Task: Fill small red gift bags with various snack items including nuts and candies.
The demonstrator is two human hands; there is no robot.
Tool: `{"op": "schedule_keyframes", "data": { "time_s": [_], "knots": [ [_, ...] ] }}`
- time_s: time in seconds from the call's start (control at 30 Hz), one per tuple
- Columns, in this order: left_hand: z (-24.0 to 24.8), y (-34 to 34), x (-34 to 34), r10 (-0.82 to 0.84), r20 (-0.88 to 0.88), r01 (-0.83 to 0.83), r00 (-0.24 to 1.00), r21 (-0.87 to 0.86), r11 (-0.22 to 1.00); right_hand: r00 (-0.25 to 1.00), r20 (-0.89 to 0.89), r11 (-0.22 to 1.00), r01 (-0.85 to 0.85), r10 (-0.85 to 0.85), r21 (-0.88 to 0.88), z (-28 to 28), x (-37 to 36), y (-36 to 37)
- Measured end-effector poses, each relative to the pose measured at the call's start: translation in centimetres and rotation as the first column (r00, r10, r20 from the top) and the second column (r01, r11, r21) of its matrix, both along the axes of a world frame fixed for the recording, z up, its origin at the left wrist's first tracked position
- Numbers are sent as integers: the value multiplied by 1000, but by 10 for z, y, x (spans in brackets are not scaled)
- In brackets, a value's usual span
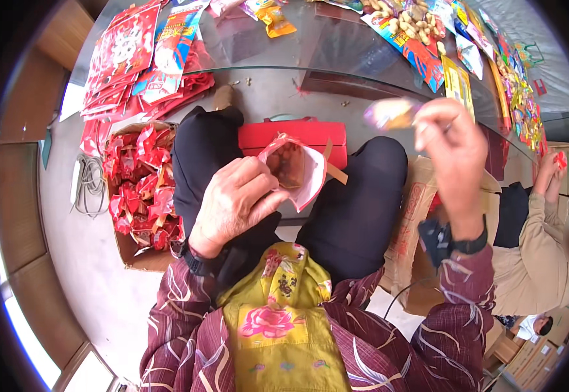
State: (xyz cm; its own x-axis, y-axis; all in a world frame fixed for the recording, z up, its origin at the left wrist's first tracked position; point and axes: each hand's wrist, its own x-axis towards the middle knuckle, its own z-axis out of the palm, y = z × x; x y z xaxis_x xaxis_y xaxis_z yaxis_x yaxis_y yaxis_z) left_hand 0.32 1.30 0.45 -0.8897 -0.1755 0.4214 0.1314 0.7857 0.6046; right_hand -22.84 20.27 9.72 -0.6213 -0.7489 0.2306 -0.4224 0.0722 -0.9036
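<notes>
My left hand [239, 199] is closed on the rim of a red paper bag [310, 173] with a pale inside and tan ribbon-like handles. The bag's mouth gapes upward over my lap, and some brownish items show within it. Off to the right, my right hand [451, 140] is raised near the glass table's edge. Its fingers pinch a small wrapped snack packet [392, 114], purple and gold and smeared by motion. Behind the bag is a red box-like thing [248, 136] between my knees.
A glass table [265, 55] carries flat red bags [121, 49], blue-red packets [170, 46], peanuts [412, 23] and colourful small packets [520, 85]. Left stands a carton [134, 258] of filled red bags; right, another carton [405, 228]. Someone in beige [542, 261] sits at the right, holding something red.
</notes>
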Motion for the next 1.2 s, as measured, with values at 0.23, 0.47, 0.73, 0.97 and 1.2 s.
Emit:
{"op": "schedule_keyframes", "data": {
  "time_s": [0.23, 0.47, 0.73, 0.97, 1.2],
  "knots": [
    [-1, -2, 8, -25, -21, 26, 999, 60, 998, 867, -412, 957, -285, 281, 55, -27, 70, -22],
    [-3, -3, 11, -39, -28, 41, 999, 73, 997, 881, -410, 970, -241, 237, 44, -54, 79, -17],
    [5, -1, 6, -94, 37, 92, 995, 61, 994, 999, 40, 994, -38, 33, 107, -80, 98, 29],
    [28, -3, 2, -141, 220, 152, 965, -32, 988, 972, 234, 996, -22, 1, 87, -100, 102, 45],
    [41, -4, -17, -112, 374, 191, 921, -182, 965, 902, 432, 1000, 10, -14, 12, -117, 103, 44]
  ]
}}
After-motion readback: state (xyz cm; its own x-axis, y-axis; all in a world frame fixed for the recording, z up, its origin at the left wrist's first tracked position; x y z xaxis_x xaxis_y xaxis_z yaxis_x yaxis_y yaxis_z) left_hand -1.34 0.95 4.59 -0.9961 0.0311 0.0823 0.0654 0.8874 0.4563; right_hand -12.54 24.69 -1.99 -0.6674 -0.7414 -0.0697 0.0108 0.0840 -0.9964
